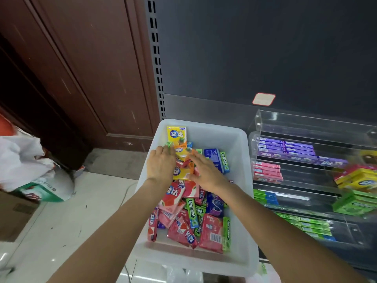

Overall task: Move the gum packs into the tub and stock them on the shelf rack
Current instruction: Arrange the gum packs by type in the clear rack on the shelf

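Gum packs (189, 219) piled loose in the white tub (236, 260), more sorted in the clear shelf rack (312, 127) just right of it. My left hand (162, 163) and right hand (206, 172) reach into the tub's far end, fingers fairly straight, resting on the yellow packs (182, 173); a grip I cannot tell. White bag (22, 158) on the floor (67, 225) to the left.

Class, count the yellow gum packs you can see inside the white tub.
3: one upright at the far-left corner, two between the hands. More may be hidden.
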Tool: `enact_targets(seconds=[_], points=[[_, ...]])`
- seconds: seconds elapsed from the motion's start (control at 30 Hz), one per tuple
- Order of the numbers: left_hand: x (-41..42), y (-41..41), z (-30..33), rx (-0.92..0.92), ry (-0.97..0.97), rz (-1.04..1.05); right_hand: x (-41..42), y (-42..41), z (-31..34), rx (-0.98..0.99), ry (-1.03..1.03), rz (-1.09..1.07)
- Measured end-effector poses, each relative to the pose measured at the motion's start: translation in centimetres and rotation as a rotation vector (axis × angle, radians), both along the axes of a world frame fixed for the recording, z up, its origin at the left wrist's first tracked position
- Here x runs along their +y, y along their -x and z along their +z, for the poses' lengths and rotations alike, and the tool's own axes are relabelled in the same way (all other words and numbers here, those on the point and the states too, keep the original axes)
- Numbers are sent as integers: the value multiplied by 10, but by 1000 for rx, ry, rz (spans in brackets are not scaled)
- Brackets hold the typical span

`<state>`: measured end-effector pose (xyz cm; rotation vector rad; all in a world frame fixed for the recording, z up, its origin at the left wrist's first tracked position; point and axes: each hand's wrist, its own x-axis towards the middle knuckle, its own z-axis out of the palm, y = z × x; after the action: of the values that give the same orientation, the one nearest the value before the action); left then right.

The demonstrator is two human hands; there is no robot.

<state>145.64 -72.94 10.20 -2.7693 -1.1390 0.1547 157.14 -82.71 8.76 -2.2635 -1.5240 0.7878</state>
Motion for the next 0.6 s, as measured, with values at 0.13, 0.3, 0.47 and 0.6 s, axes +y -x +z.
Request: enact_targets(seconds=[0.13, 0.3, 0.47, 0.6], points=[[-3, 2, -1, -31, -52, -15, 3, -8, 0, -14, -26, 24], [2, 5, -6, -227, -84, -41, -3, -18, -2, 21, -42, -22], [-4, 1, -5, -586, 303, 66, 0, -38, -4, -77, -14, -125], [-7, -6, -4, -735, 463, 186, 9, -47, -5, -76, 18, -99]])
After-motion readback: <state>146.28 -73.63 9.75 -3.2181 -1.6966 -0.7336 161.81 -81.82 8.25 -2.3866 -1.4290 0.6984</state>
